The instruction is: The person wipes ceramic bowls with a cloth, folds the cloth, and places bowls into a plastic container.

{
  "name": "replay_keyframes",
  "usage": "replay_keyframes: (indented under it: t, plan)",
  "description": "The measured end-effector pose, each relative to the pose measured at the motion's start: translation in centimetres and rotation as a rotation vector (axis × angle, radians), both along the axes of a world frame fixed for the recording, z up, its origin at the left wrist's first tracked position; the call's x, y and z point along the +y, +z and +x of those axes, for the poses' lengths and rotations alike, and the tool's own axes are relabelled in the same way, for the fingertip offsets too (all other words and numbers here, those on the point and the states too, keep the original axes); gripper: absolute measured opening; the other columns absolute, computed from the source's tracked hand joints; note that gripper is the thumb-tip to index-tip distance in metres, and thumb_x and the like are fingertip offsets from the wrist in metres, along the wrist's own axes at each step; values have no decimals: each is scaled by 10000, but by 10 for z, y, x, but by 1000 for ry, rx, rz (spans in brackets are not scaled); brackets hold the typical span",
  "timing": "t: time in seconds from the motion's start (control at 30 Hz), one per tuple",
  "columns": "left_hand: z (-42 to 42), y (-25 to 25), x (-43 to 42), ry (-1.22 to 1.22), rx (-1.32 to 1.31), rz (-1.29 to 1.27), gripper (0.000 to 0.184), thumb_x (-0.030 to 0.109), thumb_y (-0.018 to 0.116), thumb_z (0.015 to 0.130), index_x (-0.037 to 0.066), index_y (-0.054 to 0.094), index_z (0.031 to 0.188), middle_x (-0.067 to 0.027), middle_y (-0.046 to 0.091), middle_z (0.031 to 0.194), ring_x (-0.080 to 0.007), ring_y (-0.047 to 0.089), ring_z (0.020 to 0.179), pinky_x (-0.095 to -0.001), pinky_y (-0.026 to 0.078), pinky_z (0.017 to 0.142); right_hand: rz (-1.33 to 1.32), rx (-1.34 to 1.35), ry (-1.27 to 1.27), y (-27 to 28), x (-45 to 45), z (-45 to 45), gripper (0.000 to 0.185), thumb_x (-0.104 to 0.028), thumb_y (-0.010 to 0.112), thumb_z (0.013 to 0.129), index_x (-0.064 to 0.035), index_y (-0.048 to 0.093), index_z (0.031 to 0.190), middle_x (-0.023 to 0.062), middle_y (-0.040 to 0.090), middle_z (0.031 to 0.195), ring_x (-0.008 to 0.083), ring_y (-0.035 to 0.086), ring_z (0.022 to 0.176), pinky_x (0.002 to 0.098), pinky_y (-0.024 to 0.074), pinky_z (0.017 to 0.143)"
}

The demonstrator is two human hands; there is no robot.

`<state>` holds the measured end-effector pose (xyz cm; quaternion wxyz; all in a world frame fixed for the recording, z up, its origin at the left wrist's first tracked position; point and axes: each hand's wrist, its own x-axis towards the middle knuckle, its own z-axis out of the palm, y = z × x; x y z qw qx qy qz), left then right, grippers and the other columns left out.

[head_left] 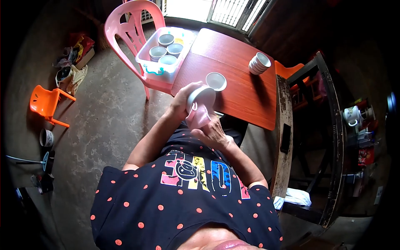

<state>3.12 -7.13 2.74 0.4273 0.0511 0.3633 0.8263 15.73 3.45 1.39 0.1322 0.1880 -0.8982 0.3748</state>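
Observation:
My left hand [181, 102] is wrapped round the side of a white bowl [204, 96], which is tilted above the near edge of the red-brown table [233, 66]. A pink cloth [198, 118] lies partly inside that bowl, and my right hand [213, 132] grips it. Just beyond, another bowl [216, 81] stands alone on the table. Toward the table's far right corner is a stack of several bowls [259, 64]. Left of the table, a clear plastic bin [180, 66] holds several bowls [166, 40].
The bin rests on a pink chair [114, 31]. A worn wooden bench [283, 146] carrying a dark phone-like object [286, 138] and a white cloth [298, 197] stands at the right. A small orange chair [43, 104] is on the floor at left.

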Motion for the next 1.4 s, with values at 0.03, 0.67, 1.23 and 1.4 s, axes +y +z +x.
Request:
replay_keyframes:
  t: [0.03,0.67,1.23,1.4]
  plan:
    - [0,-5,3,11,-25,41,340,287,555,894,12,571,1094,-123,642,969,-200,642,860,-330,535,777,176,126,-68,-4,1,-4,578,-502,557,870,25,579,1108,319,441,1283,498,340,1268,548,254,1074]
    - [1,1,-6,65,354,19,316,209,577,865,-38,643,1051,-107,649,1057,-143,615,916,-269,503,786,-977,-270,295,-12,4,-3,394,-313,361,1003,-8,592,909,144,594,867,240,598,916,368,483,848]
    - [14,-8,5,511,975,-32,472,361,467,897,-36,579,1126,-128,630,1087,-183,596,986,-310,472,867,-1063,-196,-200,34,-23,-7,292,-242,495,982,29,602,973,84,621,778,142,606,749,262,471,711]
    - [8,12,-10,223,575,31,434,318,472,905,-10,548,1179,-130,622,1067,-201,601,969,-335,480,873,-107,403,-232,6,-24,-18,276,37,618,824,40,558,1094,159,585,971,239,617,838,327,506,688]
